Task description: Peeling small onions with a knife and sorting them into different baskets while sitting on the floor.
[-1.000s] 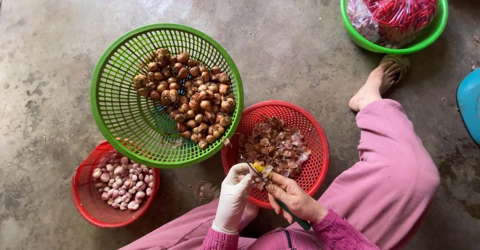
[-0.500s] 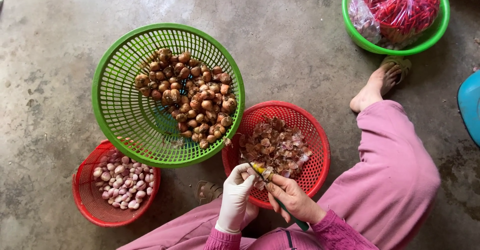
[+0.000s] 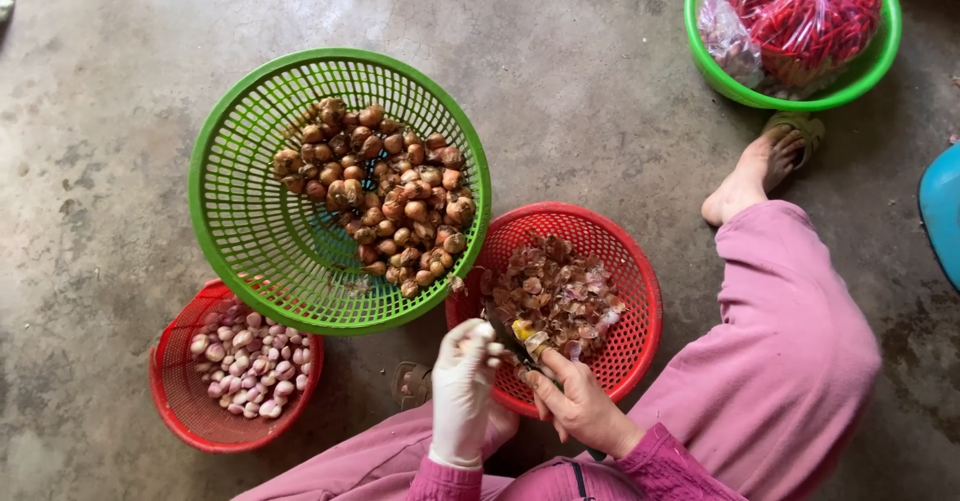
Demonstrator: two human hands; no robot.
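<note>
We see the left hand [image 3: 463, 393], in a white glove, raised over the near rim of the round red plastic basket of papery peelings [image 3: 640, 291], its fingers curled together around what seems to be a small shallot, mostly hidden. The bare right hand [image 3: 580, 406] sits just beside it, wrist low, fingers clamped on a small knife with a yellow-wrapped handle [image 3: 525, 341] that points toward the glove. Left of the hands, a large green plastic basket of brown unpeeled shallots [image 3: 250, 251] overlaps a smaller red basket of pale peeled shallots [image 3: 185, 416].
</note>
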